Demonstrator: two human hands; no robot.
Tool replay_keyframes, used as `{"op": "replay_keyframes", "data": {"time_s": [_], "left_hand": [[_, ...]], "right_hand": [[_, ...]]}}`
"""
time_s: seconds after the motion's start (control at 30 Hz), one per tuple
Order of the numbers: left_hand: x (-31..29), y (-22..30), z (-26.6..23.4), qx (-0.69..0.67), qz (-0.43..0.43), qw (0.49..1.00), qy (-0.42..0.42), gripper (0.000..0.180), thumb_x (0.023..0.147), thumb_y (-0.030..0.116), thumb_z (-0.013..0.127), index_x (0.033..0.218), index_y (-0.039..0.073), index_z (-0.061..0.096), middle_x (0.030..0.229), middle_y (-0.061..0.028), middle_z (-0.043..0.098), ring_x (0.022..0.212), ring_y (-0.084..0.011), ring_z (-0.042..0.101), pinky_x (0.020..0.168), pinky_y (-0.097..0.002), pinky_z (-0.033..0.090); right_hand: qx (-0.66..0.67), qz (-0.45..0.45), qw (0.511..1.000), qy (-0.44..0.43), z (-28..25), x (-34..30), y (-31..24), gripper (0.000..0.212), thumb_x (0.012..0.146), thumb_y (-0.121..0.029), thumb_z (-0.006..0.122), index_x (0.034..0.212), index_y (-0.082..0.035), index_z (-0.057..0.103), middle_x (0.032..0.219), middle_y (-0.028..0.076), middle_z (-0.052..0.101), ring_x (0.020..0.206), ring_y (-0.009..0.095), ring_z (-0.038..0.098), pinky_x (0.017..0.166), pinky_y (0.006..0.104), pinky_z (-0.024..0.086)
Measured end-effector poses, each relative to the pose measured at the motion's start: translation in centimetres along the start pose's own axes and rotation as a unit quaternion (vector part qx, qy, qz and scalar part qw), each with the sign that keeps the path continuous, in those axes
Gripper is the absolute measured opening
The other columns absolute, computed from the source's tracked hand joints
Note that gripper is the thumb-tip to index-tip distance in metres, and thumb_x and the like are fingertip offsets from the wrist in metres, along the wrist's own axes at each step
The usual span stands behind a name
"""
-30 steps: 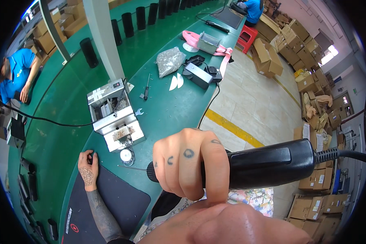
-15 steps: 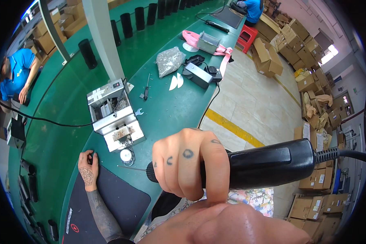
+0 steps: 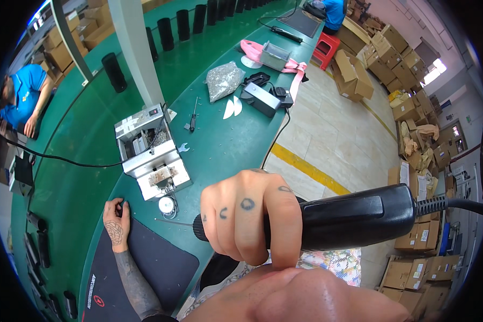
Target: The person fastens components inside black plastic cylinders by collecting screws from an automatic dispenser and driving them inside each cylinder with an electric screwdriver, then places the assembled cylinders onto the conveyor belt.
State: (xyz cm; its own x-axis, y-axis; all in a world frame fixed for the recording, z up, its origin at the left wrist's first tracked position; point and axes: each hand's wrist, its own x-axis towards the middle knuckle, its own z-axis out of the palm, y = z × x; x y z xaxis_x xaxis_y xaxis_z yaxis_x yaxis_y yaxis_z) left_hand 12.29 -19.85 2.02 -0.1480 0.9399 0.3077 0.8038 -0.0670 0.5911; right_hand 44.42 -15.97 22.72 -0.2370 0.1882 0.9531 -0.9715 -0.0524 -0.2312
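My right hand (image 3: 252,214) is wrapped round the black body of a corded electric screwdriver (image 3: 359,217), held up close in front of me. Its thin bit (image 3: 174,221) points left, above the table, and touches nothing that I can make out. The cord leaves from the right end. Lower and to the left, my left hand (image 3: 116,219) rests at the table edge by the dark mat (image 3: 150,252), its fingers curled in. A small dark bit shows at its thumb, too small to name. Just beyond that hand stands a metal screw feeder (image 3: 153,153) with screws in its tray.
A bag of small parts (image 3: 224,80), a hand screwdriver (image 3: 192,121), a small wrench (image 3: 183,147) and a grey box-shaped device (image 3: 260,99) lie farther along the table (image 3: 214,155). Black tubes (image 3: 166,34) stand on the green belt. A co-worker in blue (image 3: 24,96) sits at left.
The standing black tubes have shifted slightly left and nearer along the belt. The co-worker's hands at left have moved a little. My own hands stay almost still.
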Motion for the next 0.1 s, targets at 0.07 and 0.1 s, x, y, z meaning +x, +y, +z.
{"op": "replay_keyframes", "data": {"time_s": [0.07,0.1], "left_hand": [[-0.04,-0.06,0.08,0.000,-0.003,1.000,0.000,0.011,0.082,0.007,0.065,0.092,0.003,0.065,0.077,-0.0043,0.051,0.067,-0.0164,0.048,0.063,-0.0278,0.043],[-0.04,-0.07,0.10,0.000,-0.004,1.000,-0.001,0.011,0.082,0.007,0.065,0.092,0.003,0.065,0.077,-0.0043,0.051,0.067,-0.0164,0.048,0.063,-0.0278,0.043]], "right_hand": [[0.009,-0.007,1.000,-0.006,-0.15,0.03,0.17,0.008,0.080,-0.007,0.067,0.087,-0.006,0.063,0.061,0.004,0.057,0.043,0.017,0.044,0.040,0.0242,0.034],[0.014,-0.011,1.000,-0.008,-0.21,0.04,0.22,0.014,0.074,-0.005,0.070,0.087,-0.005,0.064,0.062,0.003,0.059,0.042,0.018,0.045,0.040,0.0251,0.034]]}}
